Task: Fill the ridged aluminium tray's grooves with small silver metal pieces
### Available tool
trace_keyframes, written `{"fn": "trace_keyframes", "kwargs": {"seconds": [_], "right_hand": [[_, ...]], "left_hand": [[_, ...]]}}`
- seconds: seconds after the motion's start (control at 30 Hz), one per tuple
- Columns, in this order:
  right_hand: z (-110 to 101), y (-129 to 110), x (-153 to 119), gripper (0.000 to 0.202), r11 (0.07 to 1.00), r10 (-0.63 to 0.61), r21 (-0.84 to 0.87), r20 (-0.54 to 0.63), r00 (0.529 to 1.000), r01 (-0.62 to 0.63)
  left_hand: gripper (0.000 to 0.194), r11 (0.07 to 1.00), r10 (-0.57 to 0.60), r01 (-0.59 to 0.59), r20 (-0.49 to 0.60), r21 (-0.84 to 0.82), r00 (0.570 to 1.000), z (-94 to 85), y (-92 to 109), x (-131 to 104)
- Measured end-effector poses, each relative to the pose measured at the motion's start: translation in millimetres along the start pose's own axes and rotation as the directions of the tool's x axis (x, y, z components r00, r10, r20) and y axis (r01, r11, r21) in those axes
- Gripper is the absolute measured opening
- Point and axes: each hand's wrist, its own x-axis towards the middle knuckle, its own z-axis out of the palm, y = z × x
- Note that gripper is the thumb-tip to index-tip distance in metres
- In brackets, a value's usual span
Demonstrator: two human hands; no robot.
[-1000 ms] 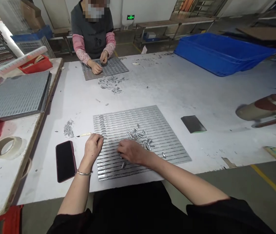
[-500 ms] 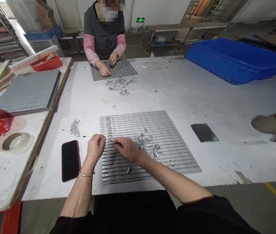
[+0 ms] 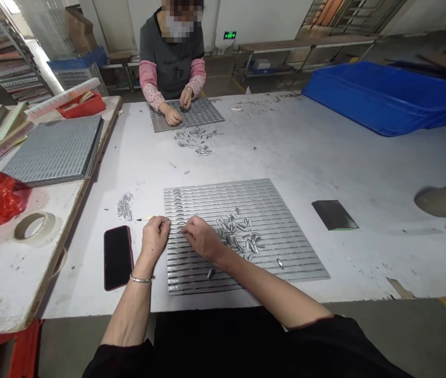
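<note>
Workshop tabletop (image 3: 294, 152), grey and scuffed; your ribbed metal tray (image 3: 242, 233) lies flat near the near edge, grooves running left-right. Your left hand (image 3: 155, 236) is curled, fingers together, at the tray's left edge; can't tell what's pinched in it. A small pointed tool (image 3: 144, 218) pokes out leftward just beside it. Your right hand (image 3: 202, 237) rests on the tray, fingertips pressed together on a groove, likely on one small metal piece, too small to confirm. Loose metal pieces (image 3: 239, 235) are heaped mid-tray, long axes pointing every way; one stray (image 3: 280, 263) lies towards the tray's right corner.

Risk: your right forearm crosses the tray's near edge beside the heap; a sweep could scatter pieces off the tray. Phone (image 3: 118, 257) sits near the left wrist, easy to nudge.
</note>
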Motion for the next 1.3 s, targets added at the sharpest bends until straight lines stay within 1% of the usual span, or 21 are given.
{"fn": "trace_keyframes", "kwargs": {"seconds": [0.07, 0.1, 0.13, 0.17, 0.2, 0.23, 0.3, 0.37, 0.5, 0.6, 0.67, 0.73, 0.83, 0.9, 1.03, 1.17, 1.23, 1.3], "right_hand": [[-17, 11, -10, 0.017, 0.998, 0.013, 0.065, -0.086, 0.996, -0.008], [-28, 17, -16, 0.017, 0.997, 0.037, 0.069, -0.132, 0.991, -0.029], [-38, 24, -23, 0.017, 0.997, 0.063, 0.055, -0.158, 0.985, -0.054], [-48, 29, -31, 0.017, 0.997, 0.078, 0.034, -0.150, 0.986, -0.073], [-55, 33, -37, 0.017, 0.997, 0.082, 0.011, -0.107, 0.991, -0.081], [-61, 36, -43, 0.018, 0.997, 0.075, -0.012, -0.038, 0.996, -0.075], [-64, 35, -49, 0.018, 0.997, 0.046, -0.061, 0.109, 0.993, -0.039], [-58, 31, -48, 0.014, 0.990, 0.027, -0.141, 0.202, 0.979, 0.002], [-41, 24, -38, 0.013, 0.949, 0.022, -0.306, 0.299, 0.954, 0.074], [-36, 22, -35, 0.014, 0.938, 0.016, -0.331, 0.333, 0.943, 0.101], [-37, 23, -35, 0.015, 0.947, 0.037, -0.312, 0.332, 0.943, 0.073], [-39, 22, -33, 0.015, 0.965, 0.056, -0.260, 0.306, 0.950, 0.026], [-35, 18, -27, 0.012, 0.994, 0.044, -0.107, 0.200, 0.979, -0.023], [-28, 14, -20, 0.010, 1.000, 0.021, -0.012, 0.150, 0.988, -0.019], [-10, 4, -3, 0.007, 0.991, -0.033, 0.136, 0.101, 0.994, 0.019], [3, -2, 2, 0.010, 0.955, 0.016, 0.295, 0.017, 1.000, -0.021], [6, -5, 0, 0.011, 0.946, 0.045, 0.322, 0.007, 0.999, -0.045], [9, -6, -4, 0.014, 0.951, 0.087, 0.298, -0.005, 0.996, -0.082]], "left_hand": [[0.018, 1.000, 0.000, 0.000, -0.002, -0.009, 1.000, -1.8, 2, -1], [0.017, 1.000, 0.003, -0.003, -0.001, -0.018, 1.000, -2.4, 3, -1], [0.017, 1.000, 0.007, -0.006, 0.004, -0.029, 1.000, -2.8, 3, -1], [0.016, 0.999, 0.009, -0.009, 0.014, -0.041, 1.000, -2.9, 4, -2], [0.016, 0.999, 0.010, -0.008, 0.033, -0.051, 0.999, -2.6, 4, -2], [0.015, 0.998, 0.009, -0.006, 0.060, -0.057, 0.998, -1.9, 4, -2], [0.016, 0.999, 0.002, 0.003, 0.114, -0.048, 0.993, -0.1, 3, -2], [0.019, 0.999, -0.008, 0.012, 0.131, -0.030, 0.991, 1.5, 3, -1], [0.025, 0.995, -0.078, 0.081, 0.046, -0.058, 0.996, 0.8, 1, 0], [0.025, 0.988, -0.129, 0.129, 0.004, -0.081, 0.992, -2.4, -1, 0], [0.024, 0.988, -0.139, 0.137, -0.014, -0.077, 0.990, -4.1, -3, 1], [0.025, 0.988, -0.144, 0.142, -0.025, -0.068, 0.989, -4.9, -4, 1], [0.025, 0.989, -0.137, 0.135, -0.022, -0.063, 0.990, -4.9, -4, 1], [0.025, 0.990, -0.131, 0.129, -0.021, -0.064, 0.991, -4.7, -3, 0], [0.025, 0.990, -0.130, 0.128, -0.028, -0.063, 0.991, -5.3, -3, 0], [0.025, 0.988, -0.147, 0.145, -0.044, -0.060, 0.988, -6.6, -3, 0], [0.025, 0.986, -0.158, 0.154, -0.042, -0.068, 0.987, -6.7, -2, 0], [0.024, 0.985, -0.156, 0.152, -0.042, -0.075, 0.987, -6.3, -1, 0]]}}
